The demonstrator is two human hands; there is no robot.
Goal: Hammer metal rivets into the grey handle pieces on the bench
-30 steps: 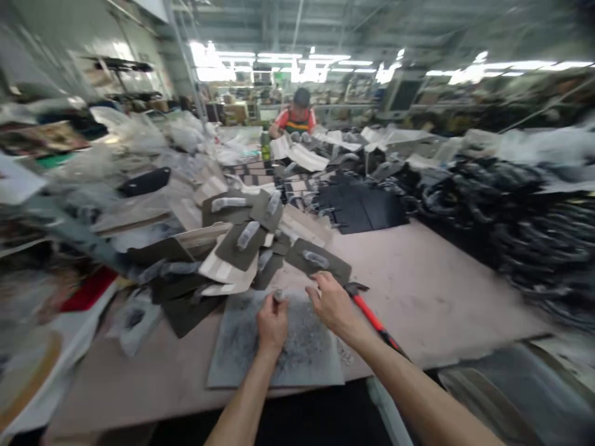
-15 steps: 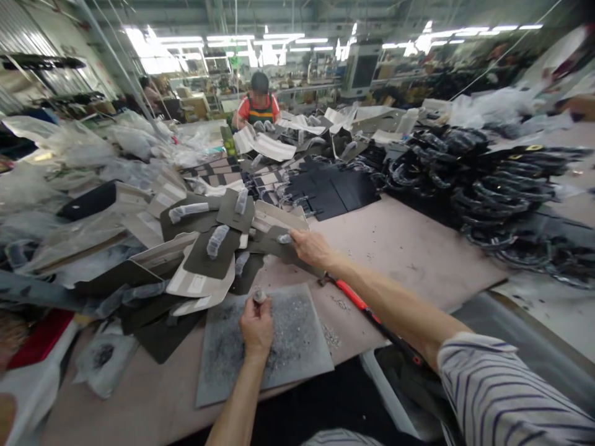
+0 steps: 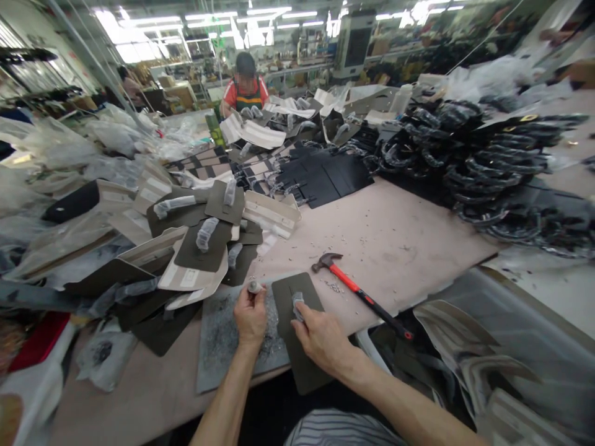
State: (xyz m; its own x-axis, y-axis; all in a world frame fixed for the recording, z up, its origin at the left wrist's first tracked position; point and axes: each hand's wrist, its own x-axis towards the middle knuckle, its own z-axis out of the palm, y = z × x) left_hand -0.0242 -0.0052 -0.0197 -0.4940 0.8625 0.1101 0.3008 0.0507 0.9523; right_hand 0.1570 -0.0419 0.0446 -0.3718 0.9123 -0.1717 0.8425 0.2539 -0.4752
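Note:
My left hand is closed around a short metal punch-like rod, its round end showing above the fingers. Below it lies a scuffed grey slab. My right hand grips the plastic-wrapped handle of a dark olive bag panel. That panel covers the slab's right side and reaches past the table's front edge. To the right rests a claw hammer with a red and black handle, touched by neither hand.
Olive panels with wrapped handles pile up at the left. Black panels and stacked black wrapped handles lie farther back and right. Small metal bits are scattered near the hammer. A bin holds panels at the right. A co-worker sits across the table.
My right hand reached to the pile, took hold of an olive panel by its handle and brought it back onto the slab. My left hand stays over the slab with the metal rod.

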